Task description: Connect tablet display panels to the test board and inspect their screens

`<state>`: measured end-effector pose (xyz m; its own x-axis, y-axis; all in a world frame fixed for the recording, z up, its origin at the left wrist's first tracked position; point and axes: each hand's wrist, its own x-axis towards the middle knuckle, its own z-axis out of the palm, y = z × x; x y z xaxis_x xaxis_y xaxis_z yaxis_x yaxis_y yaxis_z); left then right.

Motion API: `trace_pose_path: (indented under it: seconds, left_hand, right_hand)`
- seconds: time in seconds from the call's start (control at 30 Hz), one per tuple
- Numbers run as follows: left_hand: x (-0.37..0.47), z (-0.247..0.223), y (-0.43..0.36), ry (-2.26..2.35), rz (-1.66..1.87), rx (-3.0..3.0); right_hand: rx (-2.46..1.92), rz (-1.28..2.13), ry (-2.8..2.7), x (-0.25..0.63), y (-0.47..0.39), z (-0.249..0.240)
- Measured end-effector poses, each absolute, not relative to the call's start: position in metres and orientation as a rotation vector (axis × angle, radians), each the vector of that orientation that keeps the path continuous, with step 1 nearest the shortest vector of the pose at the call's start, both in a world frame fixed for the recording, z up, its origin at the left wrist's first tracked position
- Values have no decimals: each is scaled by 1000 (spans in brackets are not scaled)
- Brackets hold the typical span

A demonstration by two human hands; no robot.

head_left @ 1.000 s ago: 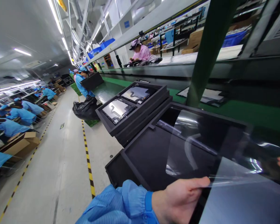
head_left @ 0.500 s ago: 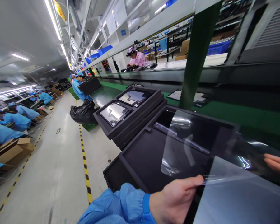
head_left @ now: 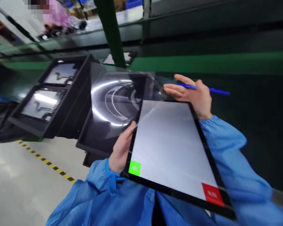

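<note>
A tablet [head_left: 169, 147] with a lit, pale grey screen tilts in front of me, a green square at its lower left corner and a red one at its lower right. My left hand [head_left: 120, 150] is closed on its left edge, thumb at the front. Clear plastic film [head_left: 115, 110] extends away to the left of the tablet, bowed and reflecting light. Beyond the tablet's top edge, my right hand [head_left: 199, 99] has a blue pen [head_left: 219, 91] between its fingers. Its fingertips are beside the film's far end; whether they grip the film I cannot tell.
A black foam tray [head_left: 94, 135] lies behind the film. Stacked foam trays [head_left: 73, 94] at left hold screen panels [head_left: 42, 105]. A green post [head_left: 112, 34] rises from the bench, near more panels [head_left: 128, 58]. A person in pink [head_left: 56, 14] sits across the line.
My view has swung right and down, bringing the whole tablet, both coloured squares and the right hand with its pen into sight. The film now stands bowed up more to the left.
</note>
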<state>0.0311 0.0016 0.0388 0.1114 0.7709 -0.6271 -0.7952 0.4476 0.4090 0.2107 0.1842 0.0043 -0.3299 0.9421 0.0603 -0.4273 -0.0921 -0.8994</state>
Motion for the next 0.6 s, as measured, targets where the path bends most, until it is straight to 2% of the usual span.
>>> trace_pose_path:
  seconds: [0.23, 0.43, 0.6]
  left_hand:
    - [35, 38, 1, 883, 1144, -22]
    - [35, 28, 0, 1129, 1453, 6]
    - [36, 27, 0, 1390, 1525, 65]
  right_hand:
    - [-673, 1650, -953, 209, 181, 6]
    - [-643, 1649, -911, 206, 178, 12]
    - [-573, 1614, -980, 208, 180, 2]
